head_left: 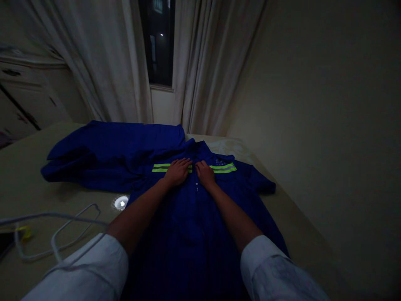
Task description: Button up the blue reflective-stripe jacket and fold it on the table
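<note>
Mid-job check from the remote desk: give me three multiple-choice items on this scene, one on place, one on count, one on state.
1. Where is the left hand?
A on the shirt
B on the cable
C on the curtain

2. How many stripes cross each side of the chest?
A one
B two
C three

3. How does the right hand lie?
A open and flat
B clenched in a fist
C gripping the cable

1 A: it rests on the chest near the collar.
2 B: two lime lines show on each side.
3 A: its fingers lie extended on the cloth.
</note>
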`<state>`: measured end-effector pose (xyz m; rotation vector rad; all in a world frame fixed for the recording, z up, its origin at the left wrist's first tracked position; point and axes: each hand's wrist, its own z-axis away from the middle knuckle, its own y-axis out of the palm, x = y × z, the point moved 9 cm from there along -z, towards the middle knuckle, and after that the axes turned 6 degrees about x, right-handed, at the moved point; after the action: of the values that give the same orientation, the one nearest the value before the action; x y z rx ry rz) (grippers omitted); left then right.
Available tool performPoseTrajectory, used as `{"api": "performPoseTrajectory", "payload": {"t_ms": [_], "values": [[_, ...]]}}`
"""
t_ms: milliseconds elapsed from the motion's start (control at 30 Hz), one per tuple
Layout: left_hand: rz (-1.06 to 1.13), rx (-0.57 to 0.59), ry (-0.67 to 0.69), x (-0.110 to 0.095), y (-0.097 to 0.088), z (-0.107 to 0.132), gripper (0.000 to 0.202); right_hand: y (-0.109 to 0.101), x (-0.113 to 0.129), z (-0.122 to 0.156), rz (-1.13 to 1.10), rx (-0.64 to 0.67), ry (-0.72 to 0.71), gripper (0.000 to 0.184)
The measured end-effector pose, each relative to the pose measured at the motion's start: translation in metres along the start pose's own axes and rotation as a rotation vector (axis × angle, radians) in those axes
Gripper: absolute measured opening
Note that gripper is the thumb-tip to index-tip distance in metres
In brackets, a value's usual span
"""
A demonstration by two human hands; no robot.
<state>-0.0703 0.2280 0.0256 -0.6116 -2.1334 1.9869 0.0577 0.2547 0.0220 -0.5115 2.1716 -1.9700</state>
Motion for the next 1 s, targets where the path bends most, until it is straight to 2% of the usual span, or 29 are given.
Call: {"api": "performPoseTrajectory", "payload": {"t_ms": [133,267,367,467,533,600,667,767,900,1000], "values": [[0.046,0.089,-0.012,-0.005,0.018,-0.006,0.059,-0.001,0.004,0.002,0.009,0.032,-0.014,0.036],[0.049,0.079,-0.002,-0.004,0.017,-0.002,0.061,-0.004,0.008,0.006,0.077,0.108,-0.015,0.038],[0.034,0.063,-0.011,-0.003,0.016,-0.002,0.06,-0.012,0.016,0.013,0.124,0.124,-0.068,0.035],[0.029,0.054,-0.014,-0.003,0.017,-0.003,0.06,-0.022,0.025,0.029,0.131,0.12,-0.156,0.031],[0.039,0.055,-0.018,-0.004,0.017,-0.004,0.06,-0.029,0.029,0.051,0.11,0.127,-0.211,0.027],[0.05,0.053,-0.023,-0.003,0.017,-0.004,0.059,-0.037,0.032,0.086,0.065,0.136,-0.274,0.022],[0.055,0.048,-0.028,-0.003,0.018,-0.004,0.059,-0.044,0.036,0.136,0.009,0.142,-0.342,0.017],[0.047,0.045,-0.031,-0.002,0.02,-0.004,0.06,-0.052,0.043,0.232,-0.039,0.105,-0.413,0.015],[-0.001,0.011,-0.017,-0.003,0.015,-0.003,0.058,-0.047,0.062,0.356,-0.096,0.022,-0.448,0.019],[-0.062,-0.024,0.05,-0.016,0.001,0.0,0.052,-0.039,0.069,0.405,-0.12,-0.072,-0.39,0.019]]}}
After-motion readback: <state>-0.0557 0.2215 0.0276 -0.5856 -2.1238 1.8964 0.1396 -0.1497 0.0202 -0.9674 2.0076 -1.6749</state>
